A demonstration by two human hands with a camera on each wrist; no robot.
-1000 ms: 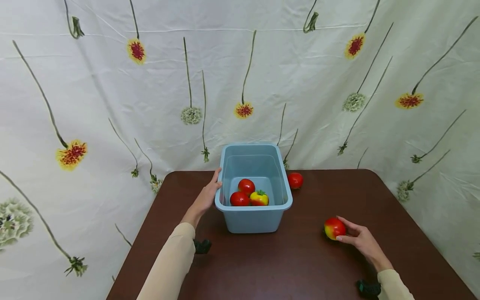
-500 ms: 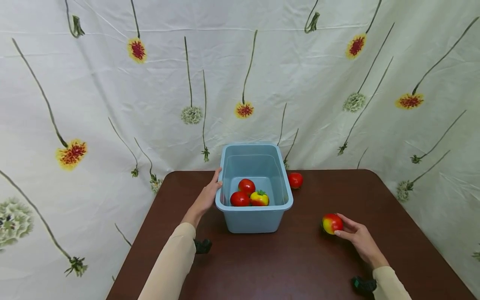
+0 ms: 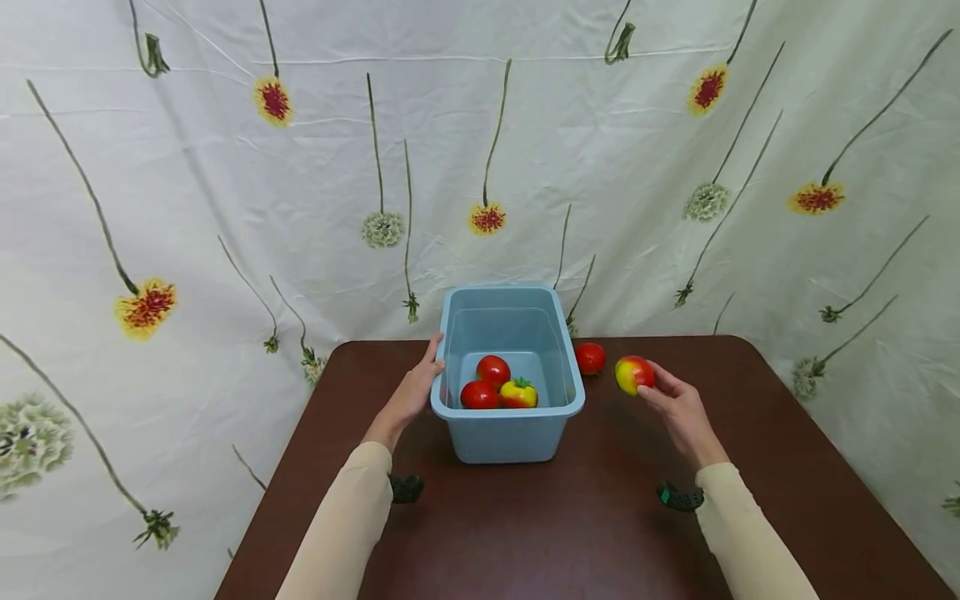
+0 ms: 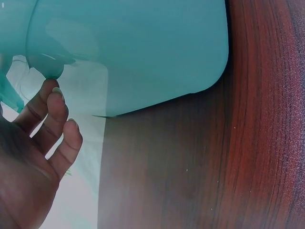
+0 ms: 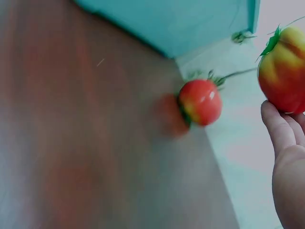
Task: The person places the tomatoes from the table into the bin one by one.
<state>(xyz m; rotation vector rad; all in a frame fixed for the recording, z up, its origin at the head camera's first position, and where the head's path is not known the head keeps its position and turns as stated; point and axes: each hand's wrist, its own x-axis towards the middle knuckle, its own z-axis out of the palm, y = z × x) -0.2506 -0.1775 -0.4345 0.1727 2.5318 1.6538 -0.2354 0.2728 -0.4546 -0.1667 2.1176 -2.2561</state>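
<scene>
My left hand (image 3: 411,395) grips the left rim of a light blue plastic bin (image 3: 506,437); in the left wrist view its curled fingers (image 4: 59,107) are at the bin's edge. Inside the bin lie two red tomatoes, one at the back (image 3: 492,370) and one at the left (image 3: 478,395), beside a yellow-red tomato (image 3: 519,393). Right of the bin, my right hand (image 3: 681,410) pinches another red-and-yellow tomato (image 3: 633,375) above the table. In the right wrist view this tomato (image 5: 286,71) shows a green leafy top.
A red tomato (image 3: 590,358) rests on the dark brown table (image 3: 570,525) against the bin's right side. Behind the table hangs a white cloth (image 3: 315,183) printed with flowers. Each wrist wears a dark band, such as the right one (image 3: 679,498).
My right hand has lifted the red-and-yellow tomato off the table and carried it forward and left, close to the other loose tomato. The left hand and the bin have stayed put.
</scene>
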